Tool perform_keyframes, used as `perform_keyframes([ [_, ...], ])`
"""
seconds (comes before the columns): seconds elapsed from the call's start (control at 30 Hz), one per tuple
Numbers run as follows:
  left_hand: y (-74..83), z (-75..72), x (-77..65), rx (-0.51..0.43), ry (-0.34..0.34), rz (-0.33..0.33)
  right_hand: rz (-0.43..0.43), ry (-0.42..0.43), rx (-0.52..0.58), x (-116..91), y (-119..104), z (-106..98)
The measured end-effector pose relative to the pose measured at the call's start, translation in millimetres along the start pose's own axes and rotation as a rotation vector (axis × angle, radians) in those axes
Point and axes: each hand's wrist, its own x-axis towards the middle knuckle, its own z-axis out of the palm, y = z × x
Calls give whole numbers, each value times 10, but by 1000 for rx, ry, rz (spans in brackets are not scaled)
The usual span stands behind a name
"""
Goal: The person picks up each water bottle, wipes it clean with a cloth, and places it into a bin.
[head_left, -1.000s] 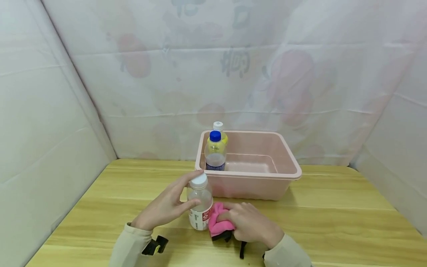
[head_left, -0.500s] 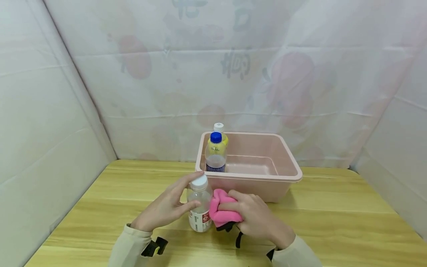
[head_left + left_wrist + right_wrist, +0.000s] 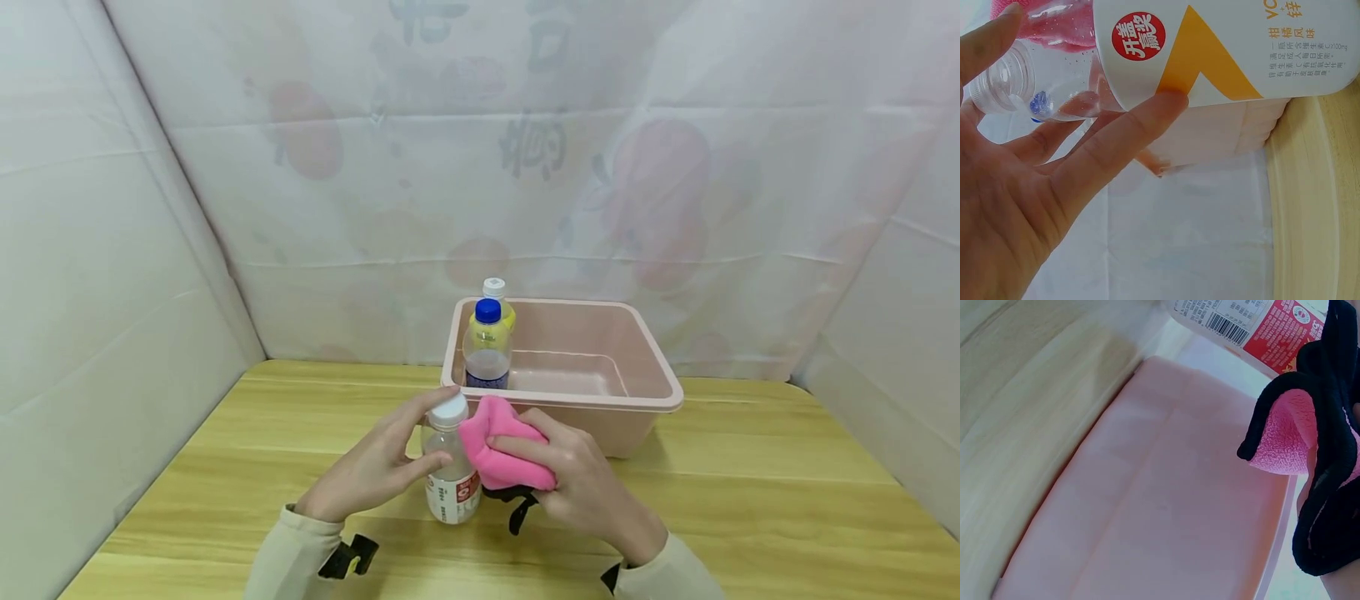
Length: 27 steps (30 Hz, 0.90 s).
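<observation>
Upright on the wooden table, a clear plastic bottle (image 3: 453, 498) with a white cap and a printed label is held by my left hand (image 3: 375, 468). The thumb lies along its side, and a finger reaches over near the cap; in the left wrist view the bottle's white and orange label (image 3: 1222, 44) shows large. My right hand (image 3: 583, 477) grips a bunched pink cloth (image 3: 504, 450) with black edging. That cloth is up against the bottle's right shoulder. In the right wrist view, the cloth's folded black edge (image 3: 1285, 380) hangs by the bottle's red label part (image 3: 1282, 334).
Behind the hands stands a pale pink plastic basin (image 3: 577, 402). Inside its left end are a blue-capped bottle (image 3: 487, 360) and a white-capped bottle with yellow (image 3: 494, 288). Pale printed fabric (image 3: 375, 208) hangs behind and beside the table (image 3: 757, 492).
My right hand has moved the pink cloth up along the bottle's right side, from low by the label to the shoulder. The left hand stays in place on the bottle.
</observation>
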Motion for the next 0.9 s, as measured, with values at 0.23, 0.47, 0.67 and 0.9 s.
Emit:
perform_keyframes([
  [0.23, -3, 30, 40, 8, -11, 17, -19, 8, -32, -25, 4, -38],
  [0.47, -1, 57, 59, 11, -15, 12, 9, -15, -31, -53, -17, -56],
  [0.67, 1, 32, 80, 25, -12, 5, 82, -99, -20, -38, -36, -62],
  [0.9, -16, -18, 138, 43, -2, 34, 180, -297, -22, -13, -6, -27],
])
